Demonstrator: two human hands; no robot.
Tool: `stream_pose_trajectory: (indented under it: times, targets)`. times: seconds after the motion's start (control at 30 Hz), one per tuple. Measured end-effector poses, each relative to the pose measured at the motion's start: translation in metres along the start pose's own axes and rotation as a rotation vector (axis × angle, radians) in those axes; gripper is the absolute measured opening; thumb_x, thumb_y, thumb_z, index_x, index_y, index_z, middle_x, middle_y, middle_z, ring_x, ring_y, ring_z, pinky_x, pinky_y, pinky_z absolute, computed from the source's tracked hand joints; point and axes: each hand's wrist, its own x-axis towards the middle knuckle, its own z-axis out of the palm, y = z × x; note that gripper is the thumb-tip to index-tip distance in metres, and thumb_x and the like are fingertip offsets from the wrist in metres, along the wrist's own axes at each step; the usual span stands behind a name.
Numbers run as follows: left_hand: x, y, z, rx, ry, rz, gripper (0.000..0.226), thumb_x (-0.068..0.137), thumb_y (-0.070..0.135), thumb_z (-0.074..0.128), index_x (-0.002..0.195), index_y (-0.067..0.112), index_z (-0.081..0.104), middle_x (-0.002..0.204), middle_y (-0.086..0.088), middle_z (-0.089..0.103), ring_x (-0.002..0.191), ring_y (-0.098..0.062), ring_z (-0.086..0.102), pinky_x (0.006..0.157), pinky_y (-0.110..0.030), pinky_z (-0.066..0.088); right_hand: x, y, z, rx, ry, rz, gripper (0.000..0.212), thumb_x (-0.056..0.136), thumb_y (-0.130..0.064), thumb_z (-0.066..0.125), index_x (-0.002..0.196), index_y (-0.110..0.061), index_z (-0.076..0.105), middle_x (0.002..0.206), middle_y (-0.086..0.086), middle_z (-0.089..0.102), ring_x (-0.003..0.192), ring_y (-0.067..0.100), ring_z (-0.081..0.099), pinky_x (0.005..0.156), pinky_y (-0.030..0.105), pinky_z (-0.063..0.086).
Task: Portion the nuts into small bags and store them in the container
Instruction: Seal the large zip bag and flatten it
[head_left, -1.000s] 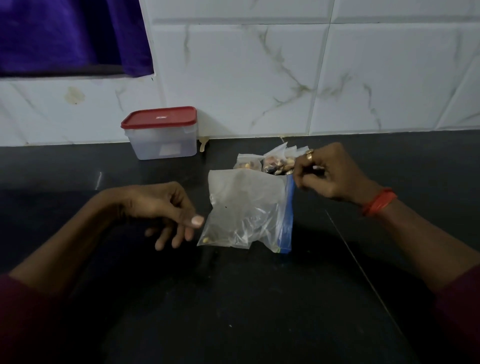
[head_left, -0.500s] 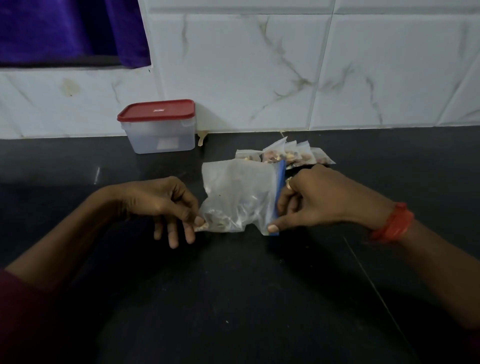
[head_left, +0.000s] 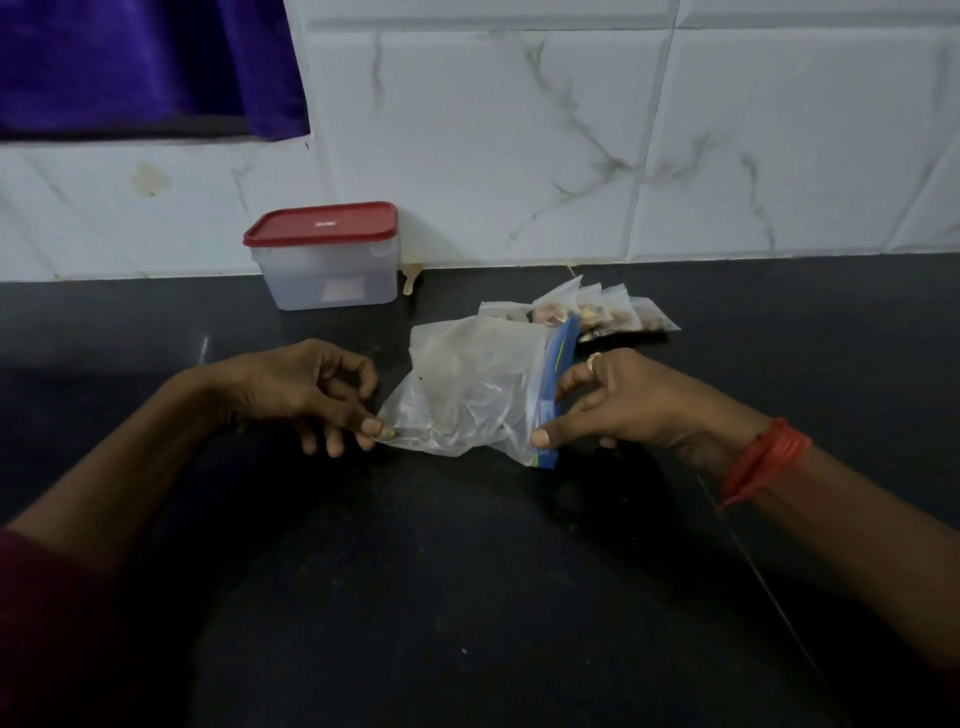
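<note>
Mid-counter, her left hand pinched the clear zip bag's bottom corner while her right hand gripped its blue seal edge.

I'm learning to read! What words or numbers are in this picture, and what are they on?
Nothing here can be read.
On the red lid: a small white mark, too small to read.
On the side of the container: a pale label, too blurred to read.
On the big bag and the small bags: no writing shows.
</note>
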Motion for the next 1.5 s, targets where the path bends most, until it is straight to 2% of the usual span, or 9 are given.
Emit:
stream_pose_trajectory:
  times: [0.3,0.4,0.5,0.67,0.9,1.03,1.2,1.37,1.5]
  targets:
    - [0.002,-0.009,-0.02,0.088,0.266,-0.101,0.022,0.083,0.01,0.076,0.078,0.011,0.055,0.08,-0.011,0.074,0.051,-0.014,0.055,0.043,-0.025,0.044,-0.009,-0.008,-0.021,-0.206,-0.262,0.106,0.052,0.062,-0.032,0.088,0.1,-0.015,0.057,0.072,0.004,0.075,0.061,0.013,0.055,0.046,0.017,0.041]
    - [0.005,-0.015,-0.022,0.162,0.357,-0.132,0.011,0.085,0.009,0.075,0.083,0.009,0.064,0.073,-0.006,0.071,0.051,-0.014,0.057,0.046,-0.028,0.046,-0.007,-0.007,-0.032,-0.289,0.029,-0.083,0.039,0.069,-0.034,0.088,0.089,-0.018,0.058,0.063,-0.002,0.07,0.05,0.004,0.055,0.051,0.019,0.044]
    - [0.007,-0.016,-0.022,0.16,0.455,-0.141,0.008,0.085,0.008,0.073,0.081,0.009,0.066,0.07,-0.007,0.067,0.051,-0.014,0.054,0.05,-0.03,0.046,0.0,0.003,-0.045,-0.426,0.424,-0.434,0.041,0.072,-0.031,0.087,0.105,-0.032,0.061,0.091,-0.011,0.072,0.069,0.004,0.064,0.069,0.024,0.053]
    - [0.007,-0.013,-0.019,0.185,0.52,-0.115,0.006,0.085,0.009,0.074,0.084,0.007,0.069,0.076,-0.011,0.068,0.058,-0.019,0.056,0.057,-0.032,0.049,0.028,0.03,-0.029,-0.699,0.409,-0.494,0.059,0.082,-0.035,0.075,0.134,-0.042,0.049,0.132,-0.012,0.059,0.119,0.013,0.055,0.097,0.037,0.048]
    - [0.008,-0.014,-0.02,0.153,0.559,-0.12,0.004,0.086,0.007,0.072,0.086,0.005,0.069,0.081,-0.011,0.069,0.059,-0.019,0.055,0.056,-0.031,0.047,0.036,0.03,-0.032,-0.763,0.482,-0.445,0.024,0.073,-0.028,0.069,0.094,-0.038,0.063,0.083,-0.019,0.066,0.071,-0.005,0.058,0.068,0.025,0.046]
    - [0.014,-0.021,-0.023,0.088,0.729,-0.077,0.009,0.086,0.006,0.074,0.084,0.006,0.065,0.079,-0.01,0.067,0.058,-0.016,0.055,0.054,-0.027,0.044,0.013,0.014,-0.042,-0.907,0.389,-0.514,0.021,0.065,-0.038,0.073,0.085,-0.035,0.066,0.076,-0.021,0.066,0.072,-0.001,0.059,0.067,0.023,0.048]
    - [0.023,-0.022,-0.011,0.22,0.713,0.096,0.013,0.084,0.009,0.076,0.086,0.016,0.065,0.084,0.0,0.068,0.077,-0.009,0.063,0.069,-0.023,0.045,-0.005,0.003,-0.043,-0.634,-0.02,-0.562,0.029,0.079,-0.059,0.072,0.078,-0.03,0.074,0.069,-0.01,0.068,0.064,0.009,0.062,0.057,0.015,0.039]
    - [0.024,-0.019,-0.005,0.263,0.662,0.272,0.013,0.085,0.009,0.075,0.088,0.02,0.069,0.093,0.004,0.071,0.092,-0.008,0.066,0.083,-0.023,0.049,0.028,0.007,-0.033,-0.426,0.454,-0.571,0.016,0.089,-0.044,0.07,0.092,-0.029,0.075,0.082,-0.014,0.072,0.069,0.0,0.062,0.067,0.016,0.044]
    - [0.028,-0.014,0.007,0.285,0.66,0.339,0.015,0.086,0.007,0.073,0.086,0.022,0.07,0.095,0.008,0.071,0.097,-0.007,0.065,0.089,-0.029,0.05,0.066,0.018,-0.027,-0.389,0.472,-0.326,0.025,0.1,-0.037,0.05,0.12,-0.036,0.065,0.105,-0.009,0.073,0.099,0.012,0.067,0.091,0.038,0.053]
